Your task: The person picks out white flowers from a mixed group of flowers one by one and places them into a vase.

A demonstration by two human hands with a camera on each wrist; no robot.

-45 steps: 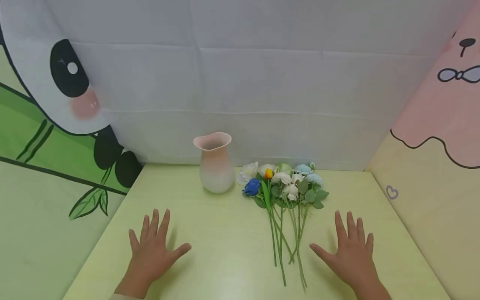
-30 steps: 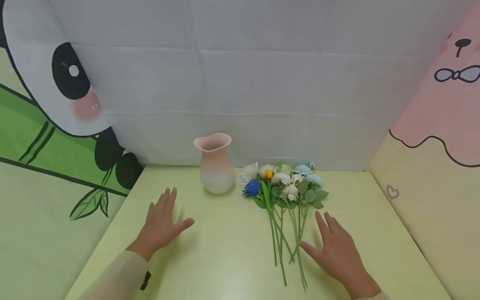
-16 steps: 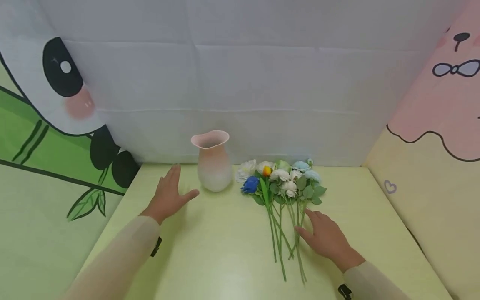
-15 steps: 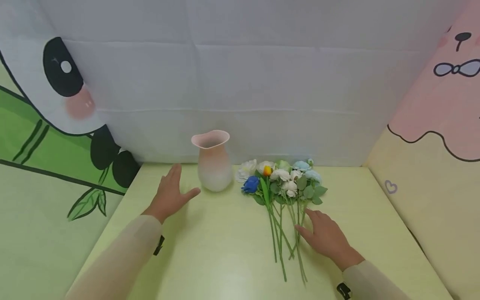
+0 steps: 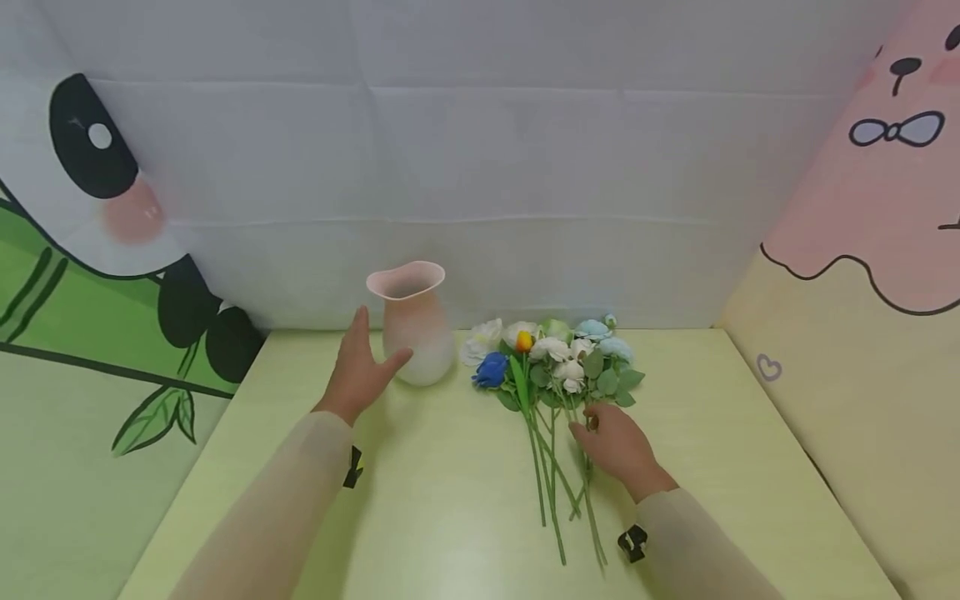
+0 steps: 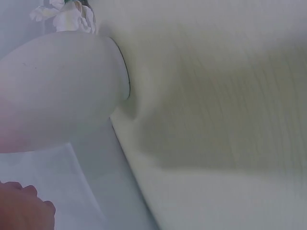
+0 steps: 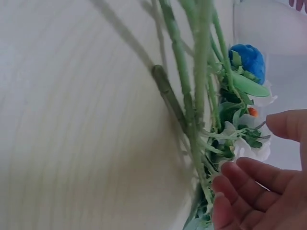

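Observation:
A pink-and-white vase (image 5: 417, 333) with a wavy rim stands upright at the back of the table. My left hand (image 5: 357, 371) is at its left side, fingers extended and thumb spread, overlapping the vase's edge in the head view. In the left wrist view the pale vase body (image 6: 62, 91) lies just above that hand (image 6: 24, 208). To the right of the vase lies a bunch of artificial flowers (image 5: 555, 354), white, blue, orange and pale blue. My right hand (image 5: 617, 446) is over the upper flower stems (image 7: 192, 105), thumb and slightly bent fingers apart.
The pale yellow table (image 5: 450, 517) meets a white cloth backdrop (image 5: 510, 167) behind the vase. Printed walls stand on both sides, a panda (image 5: 90, 142) at left and a pink figure (image 5: 862, 200) at right. The stems reach toward the table's front.
Both hands have moved forward and inward, the left to the vase's side and the right over the flower stems. The right fingers have bent. The head view has shifted slightly right.

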